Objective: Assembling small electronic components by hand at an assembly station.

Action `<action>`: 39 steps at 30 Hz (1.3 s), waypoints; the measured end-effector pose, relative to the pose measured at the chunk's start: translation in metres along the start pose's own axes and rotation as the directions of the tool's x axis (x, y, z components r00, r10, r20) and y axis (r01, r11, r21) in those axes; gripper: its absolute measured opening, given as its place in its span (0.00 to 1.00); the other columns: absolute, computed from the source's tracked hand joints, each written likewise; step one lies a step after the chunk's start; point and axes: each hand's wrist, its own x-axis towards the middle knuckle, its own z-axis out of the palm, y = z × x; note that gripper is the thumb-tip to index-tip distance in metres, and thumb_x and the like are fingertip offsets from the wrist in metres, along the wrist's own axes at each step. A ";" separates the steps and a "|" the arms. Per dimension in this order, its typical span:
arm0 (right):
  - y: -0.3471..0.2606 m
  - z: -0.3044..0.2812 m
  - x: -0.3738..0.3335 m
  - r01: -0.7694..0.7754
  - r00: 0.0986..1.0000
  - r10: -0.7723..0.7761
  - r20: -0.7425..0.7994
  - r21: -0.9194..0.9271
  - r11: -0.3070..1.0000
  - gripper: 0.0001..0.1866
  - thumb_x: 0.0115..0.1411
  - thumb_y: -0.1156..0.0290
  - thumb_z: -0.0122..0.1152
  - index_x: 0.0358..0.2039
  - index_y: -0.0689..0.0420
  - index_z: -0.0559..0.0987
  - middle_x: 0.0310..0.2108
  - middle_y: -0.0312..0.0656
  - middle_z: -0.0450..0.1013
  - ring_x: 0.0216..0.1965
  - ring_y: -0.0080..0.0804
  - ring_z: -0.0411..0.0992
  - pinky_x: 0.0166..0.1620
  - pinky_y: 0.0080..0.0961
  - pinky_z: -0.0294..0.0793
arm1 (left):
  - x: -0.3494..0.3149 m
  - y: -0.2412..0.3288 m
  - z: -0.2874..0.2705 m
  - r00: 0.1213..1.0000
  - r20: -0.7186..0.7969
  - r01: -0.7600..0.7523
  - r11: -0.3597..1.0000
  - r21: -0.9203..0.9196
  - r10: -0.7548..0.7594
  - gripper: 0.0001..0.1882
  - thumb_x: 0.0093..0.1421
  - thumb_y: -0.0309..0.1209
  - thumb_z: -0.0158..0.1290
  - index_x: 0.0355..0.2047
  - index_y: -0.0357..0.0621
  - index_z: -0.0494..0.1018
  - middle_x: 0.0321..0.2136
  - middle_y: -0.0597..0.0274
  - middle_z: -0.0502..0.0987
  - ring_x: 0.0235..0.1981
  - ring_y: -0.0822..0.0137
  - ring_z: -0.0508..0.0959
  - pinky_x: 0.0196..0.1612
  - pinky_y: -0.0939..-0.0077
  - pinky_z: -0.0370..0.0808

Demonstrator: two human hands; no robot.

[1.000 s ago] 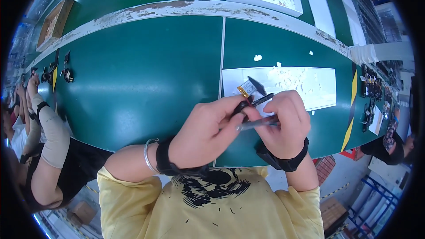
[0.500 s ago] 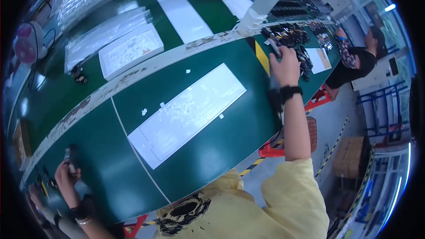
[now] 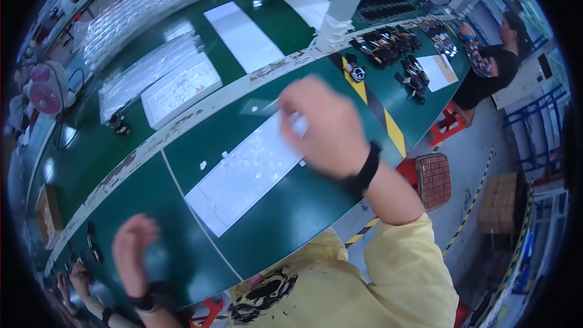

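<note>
My right hand [image 3: 328, 130], smeared by motion, is over the far right part of a shallow white tray [image 3: 212, 222]. Its thumb and fingers are bent toward each other; whether anything is between them cannot be made out. Many small white pieces [image 3: 249, 158] lie in the tray. My left hand [image 3: 132, 252] hovers over the green table to the left of the tray, blurred, its fingers loosely curved with nothing seen in them. A dark, slim object [image 3: 94, 243] lies beyond it at the left. On the striped tape sits a small watch-like item [image 3: 356, 71].
Piles of dark banded items [image 3: 392, 45] lie at the far right, near a co-worker [image 3: 495, 67]. Behind the ledge stand another white box [image 3: 182, 94], a white sheet [image 3: 243, 36] and a pink fan [image 3: 48, 88]. Another person's hand [image 3: 79, 276] is at the lower left.
My right hand has left the striped tape and moved left over the tray; a watch-like item now shows on the tape. My left hand has moved right, away from the dark object it held.
</note>
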 end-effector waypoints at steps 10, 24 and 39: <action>-0.089 0.059 -0.056 0.029 0.954 -0.191 0.230 0.565 0.825 0.16 0.42 0.79 0.59 0.36 0.56 0.75 0.37 0.43 0.64 0.29 0.35 0.72 0.26 0.26 0.72 | 0.033 0.005 0.089 0.938 0.268 0.342 0.716 -0.609 -0.221 0.10 0.61 0.25 0.41 0.41 0.37 0.64 0.38 0.48 0.74 0.38 0.62 0.76 0.40 0.74 0.75; -0.066 0.096 -0.064 -0.750 0.658 0.260 0.707 0.647 0.138 0.03 0.58 0.78 0.49 0.33 0.63 0.67 0.33 0.40 0.67 0.35 0.29 0.73 0.38 0.26 0.78 | 0.045 -0.029 0.058 0.936 0.194 0.344 0.879 -0.330 -0.293 0.12 0.59 0.23 0.44 0.43 0.33 0.67 0.34 0.57 0.75 0.34 0.71 0.77 0.36 0.82 0.76; -0.047 0.096 -0.060 -0.581 0.727 0.345 0.593 0.800 -0.151 0.05 0.59 0.78 0.46 0.37 0.61 0.68 0.36 0.44 0.70 0.49 0.42 0.67 0.53 0.35 0.66 | 0.047 -0.028 0.059 0.926 0.169 0.376 0.858 -0.350 -0.337 0.12 0.58 0.23 0.45 0.42 0.32 0.68 0.34 0.56 0.76 0.33 0.69 0.78 0.35 0.83 0.76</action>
